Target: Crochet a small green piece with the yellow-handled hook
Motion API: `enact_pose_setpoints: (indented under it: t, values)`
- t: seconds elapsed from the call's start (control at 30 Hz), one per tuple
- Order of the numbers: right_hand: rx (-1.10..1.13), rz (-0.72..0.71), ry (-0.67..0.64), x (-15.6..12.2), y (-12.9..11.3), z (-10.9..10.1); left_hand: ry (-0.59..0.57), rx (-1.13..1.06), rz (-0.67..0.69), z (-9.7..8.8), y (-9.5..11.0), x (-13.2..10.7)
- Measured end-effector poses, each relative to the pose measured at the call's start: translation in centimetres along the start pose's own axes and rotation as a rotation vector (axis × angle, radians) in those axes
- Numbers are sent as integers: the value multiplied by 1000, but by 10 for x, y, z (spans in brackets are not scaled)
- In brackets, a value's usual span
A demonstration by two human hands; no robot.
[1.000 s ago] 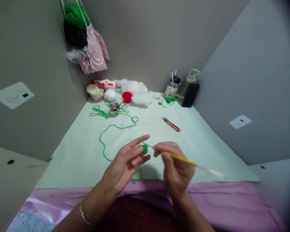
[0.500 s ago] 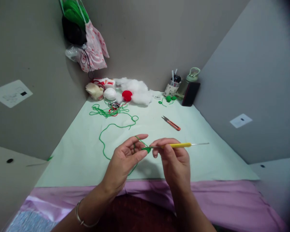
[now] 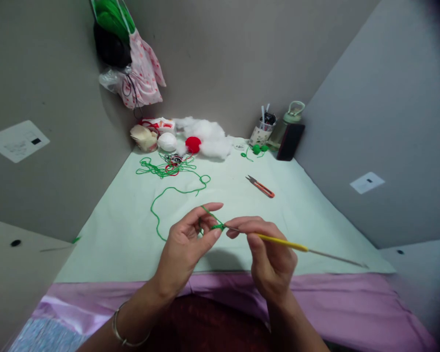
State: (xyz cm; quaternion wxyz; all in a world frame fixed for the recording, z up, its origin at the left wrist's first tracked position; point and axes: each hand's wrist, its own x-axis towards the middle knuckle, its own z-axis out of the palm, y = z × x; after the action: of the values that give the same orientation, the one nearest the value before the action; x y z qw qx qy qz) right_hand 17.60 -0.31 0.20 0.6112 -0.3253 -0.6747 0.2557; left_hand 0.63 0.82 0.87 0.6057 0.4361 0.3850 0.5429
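Observation:
Between the thumb and fingers of my left hand point(image 3: 187, 239) is pinched a small green crochet piece point(image 3: 217, 226). Green yarn point(image 3: 213, 213) runs from it up over the raised index finger, and its tail trails across the table to the left. My right hand point(image 3: 269, 249) grips a crochet hook point(image 3: 284, 242) by its yellow handle. The hook's left metal tip meets the green piece, while its other metal end points down to the right. The stitches at the tip are too small to make out.
Orange thread snips point(image 3: 260, 187) lie beyond my hands. Tangled green yarn point(image 3: 157, 168), a white ball point(image 3: 167, 142), a red ball point(image 3: 193, 144) and white stuffing point(image 3: 214, 139) sit at the back. A phone point(image 3: 291, 142) leans by a bottle point(image 3: 293, 113) and a pen cup point(image 3: 261, 133). Grey partitions enclose the table.
My right hand has turned and shifted slightly right and down, so the hook, near level before, now slants down to the right. My left hand has moved slightly left.

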Motion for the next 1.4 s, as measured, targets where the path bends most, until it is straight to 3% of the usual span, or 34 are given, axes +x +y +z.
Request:
enact_pose_setpoints:
  t: [0.17, 0.27, 0.37, 0.47, 0.57, 0.7, 0.8, 0.93, 1.03, 1.17, 1.4]
  values:
    - [-354, -220, -69, -6, 6, 2, 17, -32, -15, 5, 1, -2]
    - [-544, -327, -19, -10, 9, 5, -57, -272, -185, 7, 0, -2]
    - [-363, -189, 69, -8, 6, 7, -100, -484, -347, 6, 2, 2]
    - [-17, 21, 166, 1, 2, 8, -58, -497, -323, 4, 4, 3]
    - [187, 147, 160, 8, 1, 11, -91, -398, -272, 4, 4, 1]
    - [136, 181, 136, 6, 4, 15, -61, -263, -193, 7, 1, -1]
    - [-109, 44, 100, -1, 5, 15, -6, -245, -149, 10, -1, 0]
    - [-357, -159, 47, -6, 6, 10, -67, -425, -300, 9, -1, 3]
    - [-178, -34, 136, -1, 5, 6, -89, -541, -383, 5, 0, 6]
    - [190, 166, 159, 8, 5, 7, -61, -453, -294, 5, 1, 6]
    - [297, 277, 123, 4, 13, 10, -100, -237, -203, 7, -3, 0]
